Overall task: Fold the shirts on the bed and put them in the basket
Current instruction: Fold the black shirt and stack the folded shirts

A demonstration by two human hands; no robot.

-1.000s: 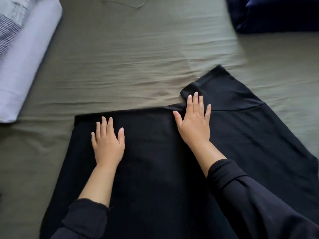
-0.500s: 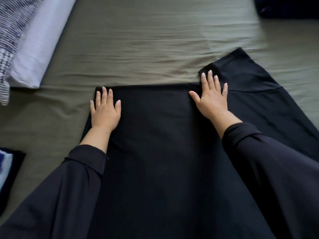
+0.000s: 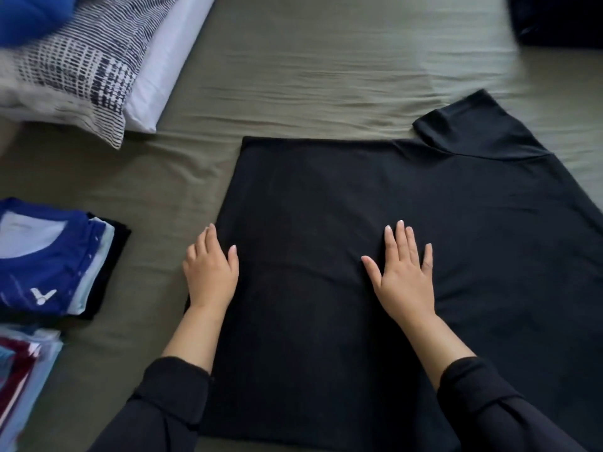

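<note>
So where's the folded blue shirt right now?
In the head view, the blue shirt tops a small stack at the left edge of the bed, left of the left hand and below the patterned pillow.

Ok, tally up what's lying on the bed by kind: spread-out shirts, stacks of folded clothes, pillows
Spread-out shirts: 1, the black shirt under both hands
Stacks of folded clothes: 2, the blue-topped stack and the stack at the bottom left edge
Pillows: 2, the patterned pillow and the white pillow
Total: 5
</note>
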